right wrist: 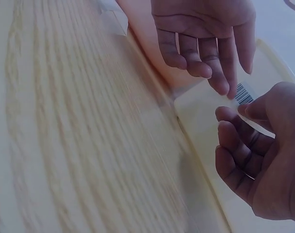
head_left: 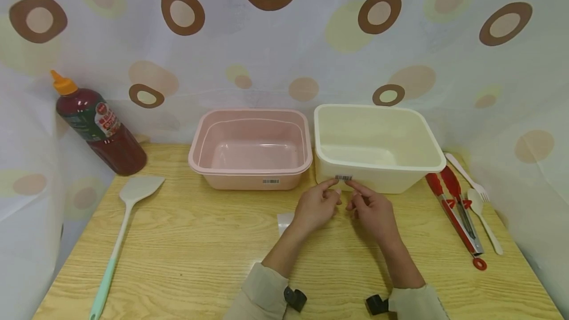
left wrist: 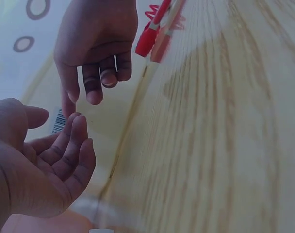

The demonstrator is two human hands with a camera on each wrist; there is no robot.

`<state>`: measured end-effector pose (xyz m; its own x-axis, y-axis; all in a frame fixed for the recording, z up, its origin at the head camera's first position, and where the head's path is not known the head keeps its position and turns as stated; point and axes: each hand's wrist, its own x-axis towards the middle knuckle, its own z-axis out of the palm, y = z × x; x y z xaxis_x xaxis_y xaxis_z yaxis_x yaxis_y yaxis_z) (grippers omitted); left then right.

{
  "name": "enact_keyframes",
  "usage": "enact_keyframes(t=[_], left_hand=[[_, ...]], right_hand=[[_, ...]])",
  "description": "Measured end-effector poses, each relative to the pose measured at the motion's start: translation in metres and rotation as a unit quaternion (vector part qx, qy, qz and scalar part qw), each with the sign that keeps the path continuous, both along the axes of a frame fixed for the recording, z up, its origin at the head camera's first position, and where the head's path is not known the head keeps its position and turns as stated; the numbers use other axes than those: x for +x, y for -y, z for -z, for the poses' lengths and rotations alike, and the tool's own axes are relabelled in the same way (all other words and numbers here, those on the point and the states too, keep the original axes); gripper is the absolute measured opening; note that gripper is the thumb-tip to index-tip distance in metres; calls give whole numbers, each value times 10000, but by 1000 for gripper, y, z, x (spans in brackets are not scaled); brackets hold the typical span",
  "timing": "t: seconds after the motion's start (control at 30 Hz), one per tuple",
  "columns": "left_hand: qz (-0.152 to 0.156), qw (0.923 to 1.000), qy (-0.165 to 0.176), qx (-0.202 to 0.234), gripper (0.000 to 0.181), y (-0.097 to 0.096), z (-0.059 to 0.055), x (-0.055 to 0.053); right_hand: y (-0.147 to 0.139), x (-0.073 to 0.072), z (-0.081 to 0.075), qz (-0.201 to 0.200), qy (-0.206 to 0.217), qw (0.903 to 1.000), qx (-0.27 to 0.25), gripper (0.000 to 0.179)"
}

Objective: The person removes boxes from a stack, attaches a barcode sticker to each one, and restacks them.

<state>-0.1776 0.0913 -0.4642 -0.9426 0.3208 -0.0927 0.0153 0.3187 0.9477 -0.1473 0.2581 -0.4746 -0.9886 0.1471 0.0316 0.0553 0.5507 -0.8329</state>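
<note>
A barcode sticker (head_left: 344, 178) is on the front wall of a cream plastic bin (head_left: 378, 168). At its left end, the extended index finger of my left hand (head_left: 316, 207) touches the sticker or the wall beside it. From the other side, my right hand (head_left: 372, 214) reaches its index finger to the sticker's lower right edge. Both hands have their remaining fingers loosely bent, with nothing seen held in them. In the right wrist view the barcode sticker (right wrist: 243, 93) lies flat between the two hands' fingertips.
Left of the cream bin stands a pink bin (head_left: 249, 172) with its own barcode. A white slip (head_left: 284, 221) lies near my left wrist. Farther left are a spatula (head_left: 121, 231) and a sauce bottle (head_left: 102, 130). Red tongs (head_left: 458, 216), a fork (head_left: 467, 176) and a spoon (head_left: 484, 219) lie right.
</note>
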Motion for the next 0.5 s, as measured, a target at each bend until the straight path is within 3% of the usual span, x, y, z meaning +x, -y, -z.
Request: enact_keyframes(t=[0.23,0.5], left_hand=[[199,9995,-183,-170,45,1,0,0],[87,9999,-16,85,42,3,0,-1]], right_hand=[[4,0,-1,-248,284,9993,-18,38],[-3,2,-8,46,54,9998,161,37]])
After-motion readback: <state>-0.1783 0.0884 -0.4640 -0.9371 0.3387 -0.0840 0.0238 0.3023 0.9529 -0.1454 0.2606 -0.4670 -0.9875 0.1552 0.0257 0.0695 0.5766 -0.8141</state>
